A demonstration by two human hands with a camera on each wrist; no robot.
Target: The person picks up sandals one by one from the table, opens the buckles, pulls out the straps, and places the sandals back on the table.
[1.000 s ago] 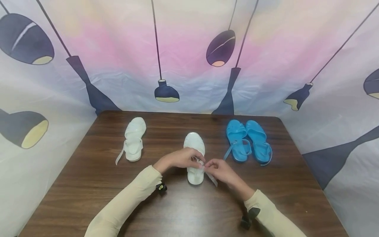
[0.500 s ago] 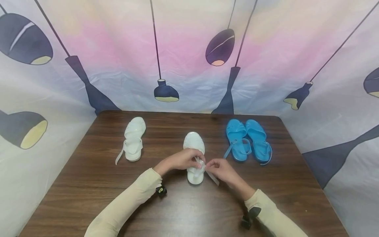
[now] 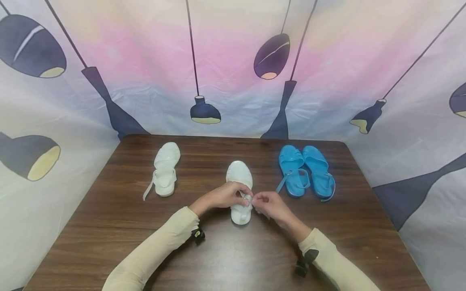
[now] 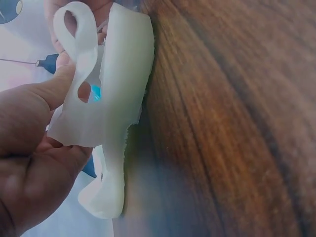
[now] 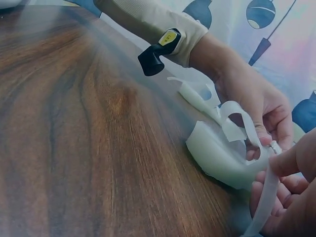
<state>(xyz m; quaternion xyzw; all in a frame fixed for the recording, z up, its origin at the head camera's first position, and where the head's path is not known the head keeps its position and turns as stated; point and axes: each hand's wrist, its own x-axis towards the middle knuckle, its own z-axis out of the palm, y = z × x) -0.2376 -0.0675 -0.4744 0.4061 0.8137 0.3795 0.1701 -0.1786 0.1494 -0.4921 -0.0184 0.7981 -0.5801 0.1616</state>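
A white sandal (image 3: 238,173) lies sole down at the middle of the table, toe away from me. My left hand (image 3: 225,195) reaches over its left side and grips the ankle part near the small buckle (image 5: 274,146). In the left wrist view the thumb presses against the looped heel strap (image 4: 89,44). From the right, my right hand (image 3: 272,208) pinches the long loose strap (image 5: 268,192) close to that buckle; its tail hangs down below the fingers. Whether the strap passes through the buckle is hidden by the fingertips.
A second white sandal (image 3: 166,169), strap hanging loose, lies at the back left of the brown wooden table (image 3: 233,258). Two blue sandals (image 3: 291,161) lie side by side at the back right. A lamp-patterned cloth (image 3: 233,60) hangs behind the table.
My right hand has shifted slightly and turned at the buckle, and the strap's tail is now mostly hidden behind it. The left hand keeps its grip on the sandal, nearly unmoved.
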